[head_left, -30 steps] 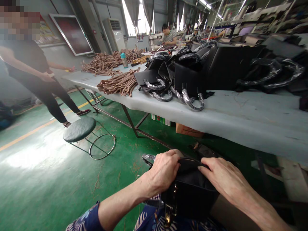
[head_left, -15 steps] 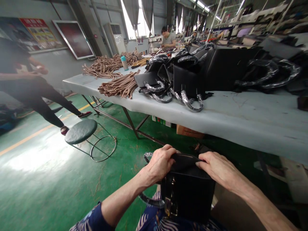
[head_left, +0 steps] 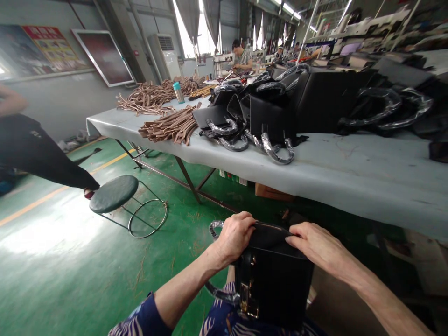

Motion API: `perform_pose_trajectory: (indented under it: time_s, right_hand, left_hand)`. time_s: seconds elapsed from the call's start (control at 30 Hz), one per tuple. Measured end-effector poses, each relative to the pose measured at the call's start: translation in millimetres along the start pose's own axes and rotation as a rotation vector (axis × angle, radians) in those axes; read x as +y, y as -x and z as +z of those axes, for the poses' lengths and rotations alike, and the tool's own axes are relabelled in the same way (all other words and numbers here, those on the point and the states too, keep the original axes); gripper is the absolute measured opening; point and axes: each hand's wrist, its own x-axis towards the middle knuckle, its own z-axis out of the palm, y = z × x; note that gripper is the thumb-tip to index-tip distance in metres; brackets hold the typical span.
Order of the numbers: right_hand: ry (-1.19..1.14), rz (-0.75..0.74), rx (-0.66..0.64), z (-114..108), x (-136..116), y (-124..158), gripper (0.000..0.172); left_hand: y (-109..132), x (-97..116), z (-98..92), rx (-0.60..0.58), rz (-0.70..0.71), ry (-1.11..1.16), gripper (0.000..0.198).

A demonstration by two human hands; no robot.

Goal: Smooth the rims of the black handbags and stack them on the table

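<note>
A black handbag (head_left: 276,284) rests on my lap, its upper edge facing me. My left hand (head_left: 238,235) is closed on the bag's left upper edge, fingers curled over it. On the right upper edge, my right hand (head_left: 311,240) pinches the bag between thumb and fingers. A gold-coloured buckle (head_left: 249,301) hangs on a strap down the bag's front left. Out to the left side show the bag's plastic-wrapped handles (head_left: 221,293). The inside of the bag is hidden from view.
A long table (head_left: 350,172) with a pale cover stands ahead. On it lie black bags with wrapped handles (head_left: 276,151), brown straps (head_left: 171,125) and a blue-topped bottle (head_left: 178,93). A round stool (head_left: 115,193) is at left; a person's leg (head_left: 45,154) is beyond it.
The person at left has moved further left, partly out of view. My hands keep their hold on the bag with hardly any shift; the view has turned slightly.
</note>
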Motion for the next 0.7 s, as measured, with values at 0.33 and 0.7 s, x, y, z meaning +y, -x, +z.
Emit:
perform_pose_trajectory:
  time_s: [0.33, 0.7]
  right_hand:
    - [-0.006, -0.003, -0.007, 3, 3, -3, 0.024]
    - [-0.015, 0.000, -0.029, 5, 7, -4, 0.024]
  left_hand:
    - [-2, 6, -5.9, -0.040, -0.081, 0.019, 0.013]
    - [23, -14, -15.6, 0.056, -0.301, 0.136, 0.029]
